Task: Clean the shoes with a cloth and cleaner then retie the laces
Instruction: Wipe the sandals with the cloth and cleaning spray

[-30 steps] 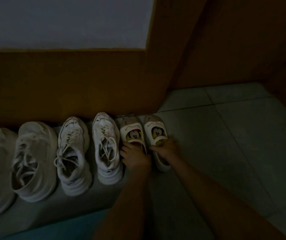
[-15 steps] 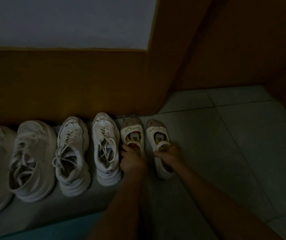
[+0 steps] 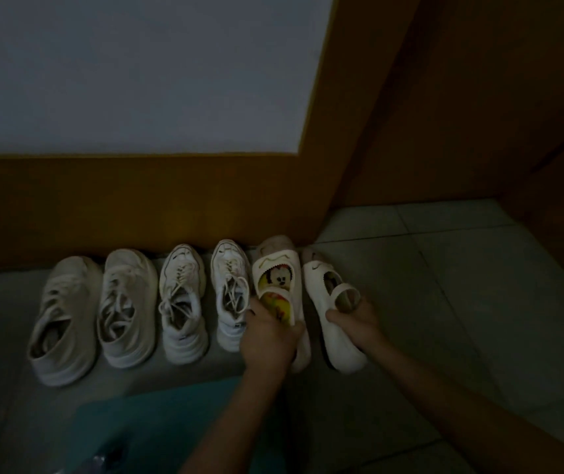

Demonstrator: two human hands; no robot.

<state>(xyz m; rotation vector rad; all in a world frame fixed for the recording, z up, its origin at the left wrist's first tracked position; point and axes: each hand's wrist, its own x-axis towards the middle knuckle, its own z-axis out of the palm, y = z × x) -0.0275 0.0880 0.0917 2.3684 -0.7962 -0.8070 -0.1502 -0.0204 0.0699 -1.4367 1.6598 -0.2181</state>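
Left slipper point(image 3: 275, 271) and right slipper point(image 3: 321, 278) now sit tilted from their earlier position, gripped by left hand point(image 3: 266, 340) and right hand point(image 3: 352, 319) respectively, beside four sneakers point(image 3: 181, 302) at the wall point(image 3: 136, 206); wiping and retying appear outstanding.

Four sneakers point(image 3: 184, 302), two slippers point(image 3: 275, 271)

White sneakers point(image 3: 178, 302) — cream slippers point(image 3: 278, 285) with cartoon-mouse insoles — orange-brown wall trim point(image 3: 136, 200), grey floor tiles point(image 3: 444, 285).
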